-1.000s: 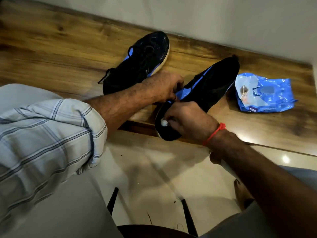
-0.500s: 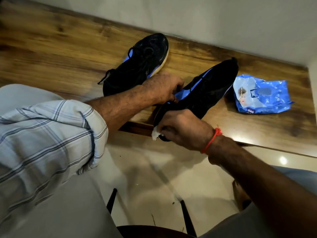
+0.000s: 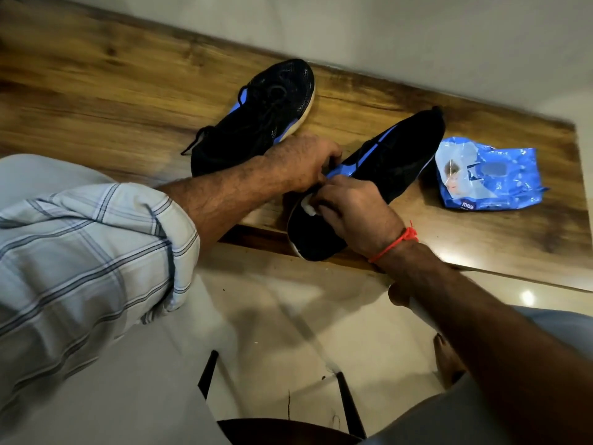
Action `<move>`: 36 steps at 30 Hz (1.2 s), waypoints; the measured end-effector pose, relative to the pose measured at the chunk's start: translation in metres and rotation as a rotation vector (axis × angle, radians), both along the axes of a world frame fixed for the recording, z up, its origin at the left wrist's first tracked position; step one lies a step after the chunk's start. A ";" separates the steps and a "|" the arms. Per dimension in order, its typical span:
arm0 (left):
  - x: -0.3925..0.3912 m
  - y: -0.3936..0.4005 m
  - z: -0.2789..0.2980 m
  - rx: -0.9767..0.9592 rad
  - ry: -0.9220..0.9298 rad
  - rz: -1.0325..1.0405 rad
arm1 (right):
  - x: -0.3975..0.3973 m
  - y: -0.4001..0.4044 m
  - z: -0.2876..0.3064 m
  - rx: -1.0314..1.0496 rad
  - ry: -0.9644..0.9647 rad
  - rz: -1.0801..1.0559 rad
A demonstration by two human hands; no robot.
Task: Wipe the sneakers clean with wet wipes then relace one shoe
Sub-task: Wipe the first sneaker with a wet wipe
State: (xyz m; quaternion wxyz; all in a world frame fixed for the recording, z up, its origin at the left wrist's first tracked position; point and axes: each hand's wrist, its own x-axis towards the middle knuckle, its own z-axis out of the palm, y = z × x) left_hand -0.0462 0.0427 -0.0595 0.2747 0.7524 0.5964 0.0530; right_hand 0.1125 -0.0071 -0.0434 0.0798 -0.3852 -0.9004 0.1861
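A long wooden table [image 3: 96,101] runs across the upper part of the view, its far edge against a pale wall [image 3: 417,33], with a glossy tiled floor [image 3: 276,319] below its near edge. The person's left arm comes in from the left in a rolled plaid sleeve [image 3: 86,258]; the right arm enters from the lower right. 2 black sneakers with blue accents lie on the table. The far sneaker [image 3: 266,114] rests on its sole, laces loose, untouched, just beyond the left forearm. The near sneaker [image 3: 394,159] lies angled with its toe toward the wall and its heel end hanging over the table's near edge. The left hand [image 3: 305,162] grips this near sneaker at the blue part by its opening, fingers curled around it. The right hand [image 3: 353,207] has its fingers closed on a crumpled white wet wipe [image 3: 307,205], pressing it against the black heel area. A blue pack of wet wipes [image 3: 491,178] lies flat on the table just beside the near sneaker's toe. A red thread [image 3: 394,244] circles the right wrist.
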 end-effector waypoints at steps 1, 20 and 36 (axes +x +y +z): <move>0.000 0.000 0.000 0.001 -0.001 0.005 | -0.003 -0.003 -0.003 -0.028 -0.013 0.030; 0.000 0.000 -0.004 0.033 0.005 0.003 | -0.009 -0.003 -0.009 0.080 -0.144 -0.131; 0.002 -0.003 0.004 -0.073 -0.053 0.039 | 0.028 0.005 0.038 -0.419 -0.252 0.308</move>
